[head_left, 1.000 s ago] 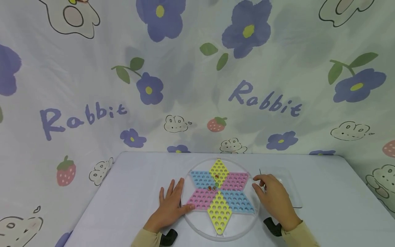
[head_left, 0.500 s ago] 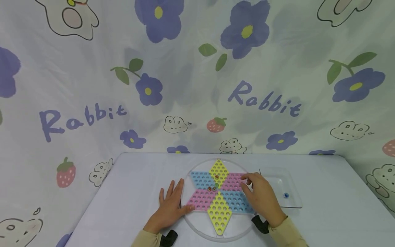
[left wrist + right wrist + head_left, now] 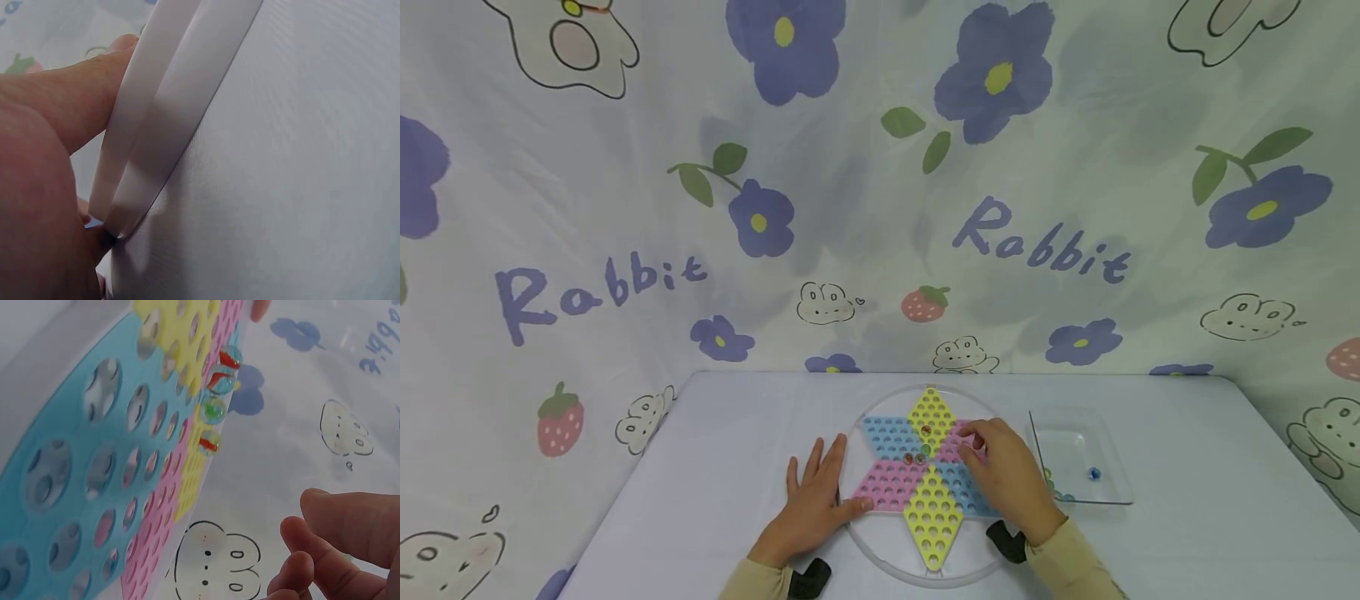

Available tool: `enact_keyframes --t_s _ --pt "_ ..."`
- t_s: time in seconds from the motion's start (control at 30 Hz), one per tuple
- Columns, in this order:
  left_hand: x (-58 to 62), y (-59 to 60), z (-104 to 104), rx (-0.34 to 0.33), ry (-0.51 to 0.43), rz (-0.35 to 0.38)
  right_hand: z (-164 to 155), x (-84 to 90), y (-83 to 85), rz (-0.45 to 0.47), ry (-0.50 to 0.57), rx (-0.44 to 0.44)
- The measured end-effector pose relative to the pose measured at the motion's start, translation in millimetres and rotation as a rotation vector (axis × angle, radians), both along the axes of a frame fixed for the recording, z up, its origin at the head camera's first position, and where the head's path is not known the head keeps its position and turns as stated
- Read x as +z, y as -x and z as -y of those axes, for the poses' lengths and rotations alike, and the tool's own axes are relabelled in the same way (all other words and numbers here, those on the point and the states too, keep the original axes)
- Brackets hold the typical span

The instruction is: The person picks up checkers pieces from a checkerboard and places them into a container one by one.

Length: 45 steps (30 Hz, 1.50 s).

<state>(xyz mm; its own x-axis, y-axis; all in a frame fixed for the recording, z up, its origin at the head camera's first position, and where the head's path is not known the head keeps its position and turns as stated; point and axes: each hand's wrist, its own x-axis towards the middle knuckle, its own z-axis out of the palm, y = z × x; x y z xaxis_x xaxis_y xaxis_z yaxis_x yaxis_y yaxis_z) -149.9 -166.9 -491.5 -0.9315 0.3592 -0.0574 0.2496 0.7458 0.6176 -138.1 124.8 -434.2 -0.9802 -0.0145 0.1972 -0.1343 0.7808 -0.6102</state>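
A round Chinese checkers board [image 3: 934,517] with a yellow, pink and blue star lies in front of me. My left hand [image 3: 808,504] is spread at its left side, thumb over the rim [image 3: 150,119], the other fingers straight outside it. My right hand [image 3: 1011,479] hovers over the right pink and blue points, thumb and forefinger tips close together. I cannot tell whether a marble is between them. Several glass marbles sit in holes near the star's centre: a green one [image 3: 213,410] and red-streaked ones, such as the lowest marble [image 3: 209,442].
To the right of the board stands a clear square tray [image 3: 1082,417]. It contains a blue marble [image 3: 1094,474] and several greenish marbles [image 3: 1049,483] by its near left corner. Behind the white table [image 3: 760,408] hangs a printed cloth [image 3: 865,208].
My right hand has moved left from beside the tray to over the board's right side, uncovering the tray and its marbles. The left hand stays in place.
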Motion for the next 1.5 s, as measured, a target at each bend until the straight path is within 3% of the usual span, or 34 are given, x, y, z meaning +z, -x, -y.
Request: enact_keyframes --t_s 0.6,1.2,1.5 --pt "1.2 -1.4 0 0.005 -0.006 0.012 21 -11.0 11.0 -0.041 0.048 0.119" --pt "0.3 -1.0 0 -0.001 -0.004 0.000 32 -15.8 21.0 0.117 0.042 0.224" --pt "2.1 -1.5 0 -0.008 -0.012 -0.005 33 -16.7 20.7 0.092 -0.007 0.264"
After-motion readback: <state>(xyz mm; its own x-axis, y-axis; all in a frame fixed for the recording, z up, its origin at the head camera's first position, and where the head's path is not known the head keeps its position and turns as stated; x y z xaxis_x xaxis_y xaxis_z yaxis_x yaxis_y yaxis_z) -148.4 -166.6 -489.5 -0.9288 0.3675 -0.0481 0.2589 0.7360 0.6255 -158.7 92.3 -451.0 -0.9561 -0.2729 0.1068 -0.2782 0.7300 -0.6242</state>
